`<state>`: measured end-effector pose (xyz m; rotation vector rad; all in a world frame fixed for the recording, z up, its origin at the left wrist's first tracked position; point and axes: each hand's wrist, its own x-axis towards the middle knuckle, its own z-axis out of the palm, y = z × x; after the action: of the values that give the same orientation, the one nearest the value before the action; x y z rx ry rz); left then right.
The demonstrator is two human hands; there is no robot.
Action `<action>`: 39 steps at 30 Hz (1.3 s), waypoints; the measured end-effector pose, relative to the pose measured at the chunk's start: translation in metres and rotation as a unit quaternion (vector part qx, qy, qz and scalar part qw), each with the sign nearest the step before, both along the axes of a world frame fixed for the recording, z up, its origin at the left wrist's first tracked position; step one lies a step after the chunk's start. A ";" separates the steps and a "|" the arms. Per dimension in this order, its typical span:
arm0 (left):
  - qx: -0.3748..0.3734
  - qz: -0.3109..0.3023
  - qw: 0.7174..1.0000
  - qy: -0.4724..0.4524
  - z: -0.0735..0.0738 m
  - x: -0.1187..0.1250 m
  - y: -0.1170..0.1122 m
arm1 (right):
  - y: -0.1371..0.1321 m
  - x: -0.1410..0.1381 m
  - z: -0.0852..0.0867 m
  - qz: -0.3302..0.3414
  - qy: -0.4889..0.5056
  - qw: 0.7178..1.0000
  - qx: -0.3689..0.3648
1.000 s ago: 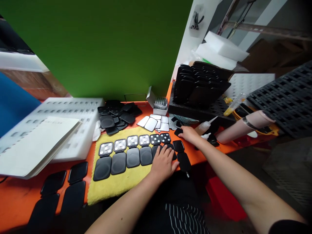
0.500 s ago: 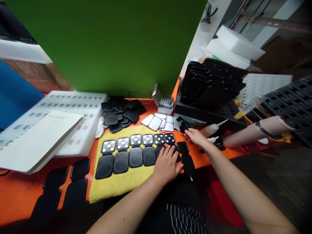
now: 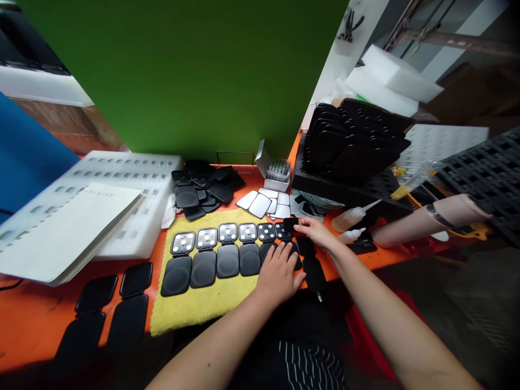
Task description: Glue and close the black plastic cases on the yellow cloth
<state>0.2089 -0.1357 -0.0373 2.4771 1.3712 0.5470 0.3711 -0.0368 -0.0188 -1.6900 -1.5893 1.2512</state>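
My left hand (image 3: 279, 273) lies flat with fingers spread over the lower panels at the right end of a row of black hinged cases. Between the fingers of my right hand (image 3: 314, 232) is a small black square pad (image 3: 290, 224), held over the rightmost case's upper half (image 3: 281, 232). Several cases lie opened flat along the yellow cloth (image 3: 195, 313); their upper halves, such as one at the left (image 3: 182, 243), carry round white spots. Just right of my left hand, a hinged case with plain black faces (image 3: 314, 273) rests near the table edge.
White-faced cards (image 3: 260, 205) and a pile of black plates (image 3: 198, 197) lie behind the cloth. A white foam tray (image 3: 140, 238) bearing a notebook (image 3: 69, 233) stands left. At right are stacked black panels (image 3: 353, 143), a glue bottle (image 3: 348, 219) and a pink roll (image 3: 430, 219).
My right hand has moved left with the black pad, from beside the white cards to over the rightmost case's upper half. My left hand has stayed in place on the panels.
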 end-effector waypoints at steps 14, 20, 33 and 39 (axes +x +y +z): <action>0.003 0.007 1.000 0.001 0.001 0.000 -0.001 | 0.002 -0.017 -0.005 0.038 -0.050 0.997 -0.038; -0.001 0.009 1.000 -0.007 0.000 0.000 -0.001 | 0.005 -0.014 -0.008 0.055 -0.094 0.993 -0.035; -0.002 0.005 1.000 -0.004 -0.001 0.000 -0.001 | 0.017 -0.015 -0.015 0.068 -0.178 0.981 -0.038; 0.005 0.009 1.000 -0.010 -0.001 0.000 -0.001 | 0.019 -0.018 -0.010 0.102 -0.235 0.966 -0.045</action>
<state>0.2091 -0.1366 -0.0387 2.4623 1.3874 0.5833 0.3527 -0.0181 -0.0284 -2.0318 -2.0518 1.0779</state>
